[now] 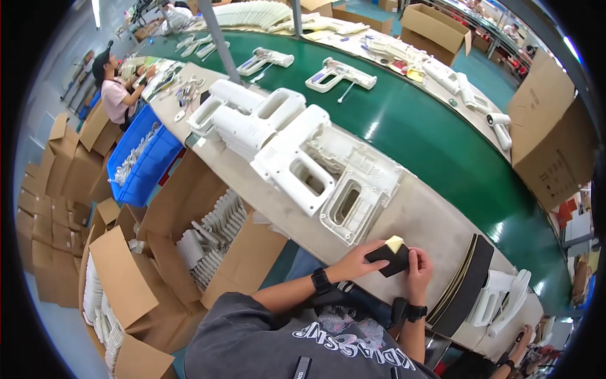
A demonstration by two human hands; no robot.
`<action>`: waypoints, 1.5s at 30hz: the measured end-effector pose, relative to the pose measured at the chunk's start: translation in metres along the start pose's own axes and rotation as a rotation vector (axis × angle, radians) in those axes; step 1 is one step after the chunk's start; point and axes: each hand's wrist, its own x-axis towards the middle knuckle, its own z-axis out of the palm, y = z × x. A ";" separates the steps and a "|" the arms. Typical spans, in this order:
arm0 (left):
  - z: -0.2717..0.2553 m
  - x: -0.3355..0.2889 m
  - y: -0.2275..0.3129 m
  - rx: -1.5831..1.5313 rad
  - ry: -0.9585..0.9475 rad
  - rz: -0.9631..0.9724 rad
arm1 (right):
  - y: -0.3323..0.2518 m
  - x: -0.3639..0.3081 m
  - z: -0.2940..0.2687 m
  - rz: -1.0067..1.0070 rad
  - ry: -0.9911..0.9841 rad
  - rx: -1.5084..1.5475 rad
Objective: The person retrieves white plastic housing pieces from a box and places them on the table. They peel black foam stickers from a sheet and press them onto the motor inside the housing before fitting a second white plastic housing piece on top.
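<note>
Over the near edge of the bench, my left hand (368, 259) pinches one side of a small black foam-like pad (395, 261). A pale yellow flap (394, 243) stands up at the pad's top corner. On the pad's other side, my right hand (420, 265) has its thumb and fingertips closed at the edge. Just beyond lies an open white plastic housing (353, 183) with its ribbed inside facing up. Beside it sits a closed white shell (300, 170) with a handle opening. To the right of my hands rests a stack of black strips (464, 284) with yellowish edges.
A green conveyor belt (435, 145) runs behind the bench (404, 221), carrying white gun-shaped housings (341, 76). Cardboard boxes (246, 252) of white parts and a blue bin (136, 155) stand at left. A person (117, 88) works at far left; another person's hand (522, 341) shows lower right.
</note>
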 end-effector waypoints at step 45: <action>0.000 0.008 0.008 0.119 -0.060 0.095 | 0.010 -0.005 -0.005 -0.135 -0.133 -0.230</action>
